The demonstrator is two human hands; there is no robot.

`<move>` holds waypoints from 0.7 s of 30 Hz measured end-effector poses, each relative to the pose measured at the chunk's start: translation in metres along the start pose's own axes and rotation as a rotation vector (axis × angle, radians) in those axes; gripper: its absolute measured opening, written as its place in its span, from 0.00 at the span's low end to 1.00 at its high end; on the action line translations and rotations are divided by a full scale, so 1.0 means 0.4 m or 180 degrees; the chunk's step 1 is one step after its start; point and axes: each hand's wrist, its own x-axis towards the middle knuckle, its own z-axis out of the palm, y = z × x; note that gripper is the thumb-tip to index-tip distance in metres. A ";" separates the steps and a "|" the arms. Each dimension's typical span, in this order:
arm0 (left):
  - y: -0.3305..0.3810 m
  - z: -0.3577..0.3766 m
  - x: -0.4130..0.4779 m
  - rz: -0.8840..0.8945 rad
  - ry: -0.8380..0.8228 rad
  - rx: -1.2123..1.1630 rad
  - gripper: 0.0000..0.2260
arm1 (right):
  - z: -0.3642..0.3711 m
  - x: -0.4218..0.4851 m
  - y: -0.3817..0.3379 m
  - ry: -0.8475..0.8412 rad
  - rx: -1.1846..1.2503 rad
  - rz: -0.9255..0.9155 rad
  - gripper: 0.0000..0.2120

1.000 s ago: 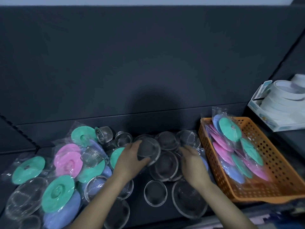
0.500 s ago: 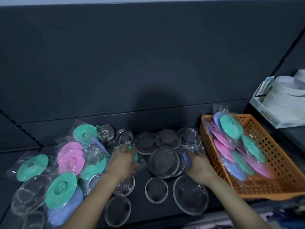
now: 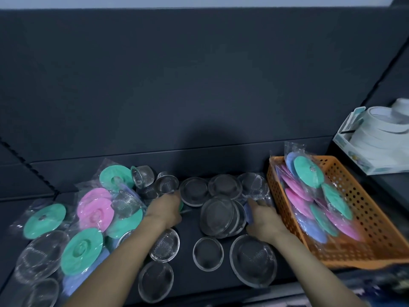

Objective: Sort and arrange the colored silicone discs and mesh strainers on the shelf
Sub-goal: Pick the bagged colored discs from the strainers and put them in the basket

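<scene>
**Both hands down among the strainers, each on a bagged disc**

Fingers (image 3: 174,197) of our left hand (image 3: 162,210) curl over a green silicone disc (image 3: 182,204) whose edge just shows beyond the knuckles; they look closed on it, though the hand hides the contact. Our right hand (image 3: 263,220) rests beside the orange basket (image 3: 365,229), its fingers (image 3: 254,203) pinching a blue disc in a clear bag (image 3: 249,212), closed on the wrapper as far as we can tell.

We judge the two hands are pulling stray coloured discs out of the metal pieces, because the shelf (image 3: 188,231) is already divided by kind. Mesh strainers sit in the middle: a back row (image 3: 194,190) against the rear wall, a leaning stack (image 3: 218,216) between our hands, and loose ones nearer us, including a large strainer (image 3: 253,260) under the right forearm. Bagged green and pink discs lie heaped at the left (image 3: 95,209), mixed with a few deep strainers (image 3: 142,176). The basket holds a shingled row of bagged discs (image 3: 318,196), overlapped so each colour shows.

Our blue disc lies just beside the basket wall, so that seems its likely home. The slippery bags and the leaning stack make a careless tug risky. White rolls in a box (image 3: 376,138) stand apart at the far right.
</scene>
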 end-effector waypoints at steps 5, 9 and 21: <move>-0.017 0.006 -0.012 0.0164 0.0329 -0.0655 0.17 | 0.000 -0.012 0.000 0.0559 0.0413 -0.0104 0.32; -0.029 0.010 -0.034 0.0372 0.0854 -0.1609 0.21 | -0.032 -0.031 0.009 0.1399 0.0974 -0.0295 0.21; -0.058 -0.083 -0.147 0.0100 0.2487 -0.2835 0.23 | -0.123 -0.109 -0.163 0.1696 0.2164 -0.1111 0.16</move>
